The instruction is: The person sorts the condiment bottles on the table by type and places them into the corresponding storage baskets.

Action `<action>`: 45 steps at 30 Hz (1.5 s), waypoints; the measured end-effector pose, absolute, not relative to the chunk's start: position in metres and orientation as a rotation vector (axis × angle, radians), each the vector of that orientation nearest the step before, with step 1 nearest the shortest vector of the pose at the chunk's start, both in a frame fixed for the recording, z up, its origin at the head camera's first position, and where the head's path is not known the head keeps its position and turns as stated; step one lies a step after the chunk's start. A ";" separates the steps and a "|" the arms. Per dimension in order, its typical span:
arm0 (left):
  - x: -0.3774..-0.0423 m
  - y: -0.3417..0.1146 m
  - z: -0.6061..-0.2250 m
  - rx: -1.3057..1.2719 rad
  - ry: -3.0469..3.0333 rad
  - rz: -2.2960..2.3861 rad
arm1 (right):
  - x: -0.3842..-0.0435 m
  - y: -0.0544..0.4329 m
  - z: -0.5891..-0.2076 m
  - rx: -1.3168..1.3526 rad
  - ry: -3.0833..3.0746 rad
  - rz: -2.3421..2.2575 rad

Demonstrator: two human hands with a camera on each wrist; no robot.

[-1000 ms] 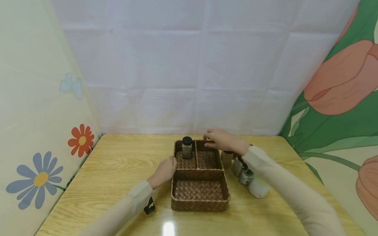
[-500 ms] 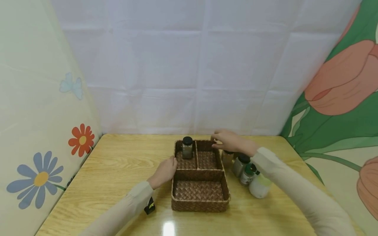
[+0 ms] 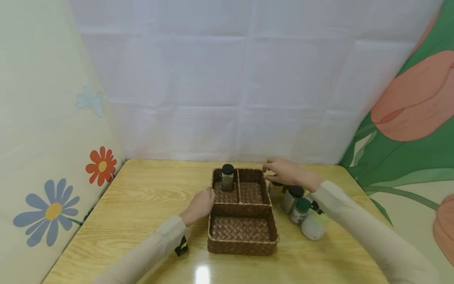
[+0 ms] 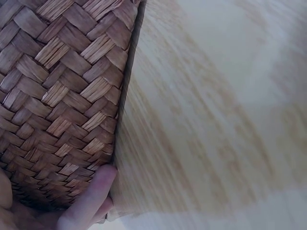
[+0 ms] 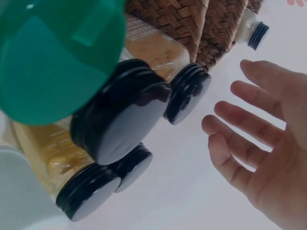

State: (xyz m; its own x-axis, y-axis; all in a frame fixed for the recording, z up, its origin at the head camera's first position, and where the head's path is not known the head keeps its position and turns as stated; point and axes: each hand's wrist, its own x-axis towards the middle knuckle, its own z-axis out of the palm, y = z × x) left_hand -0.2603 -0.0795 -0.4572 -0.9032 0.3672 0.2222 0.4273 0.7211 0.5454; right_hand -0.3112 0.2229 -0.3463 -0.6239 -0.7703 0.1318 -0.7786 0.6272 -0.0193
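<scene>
The basket [image 3: 242,212] is sitting on the table [image 3: 159,185], the left hand [image 3: 198,205] touching its nine-o'clock side, grip unclear. At two, the right hand [image 3: 289,172], loosely spread, is partly hiding the jars [image 3: 289,202].

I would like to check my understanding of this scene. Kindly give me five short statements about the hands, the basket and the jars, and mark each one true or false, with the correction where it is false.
1. The left hand touches the left side of the basket. True.
2. The right hand is clenched into a fist. False: it is open and holds nothing.
3. A black-lidded jar stands in the back left compartment. True.
4. The front compartment is filled to the top. False: its bare woven floor shows.
5. The green-lidded jar stands to the right of the basket. True.
</scene>
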 end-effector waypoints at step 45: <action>-0.261 -0.078 -0.457 -0.548 -2.834 -1.008 | -0.296 0.260 -0.341 1.237 -2.830 0.142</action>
State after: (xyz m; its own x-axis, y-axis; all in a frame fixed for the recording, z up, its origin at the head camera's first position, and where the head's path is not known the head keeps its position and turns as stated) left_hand -0.2605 -0.0783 -0.4568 -0.9322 0.3041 0.1963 0.3597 0.7189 0.5949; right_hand -0.2961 0.2595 -0.3408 -0.6790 -0.7295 0.0822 -0.7341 0.6761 -0.0642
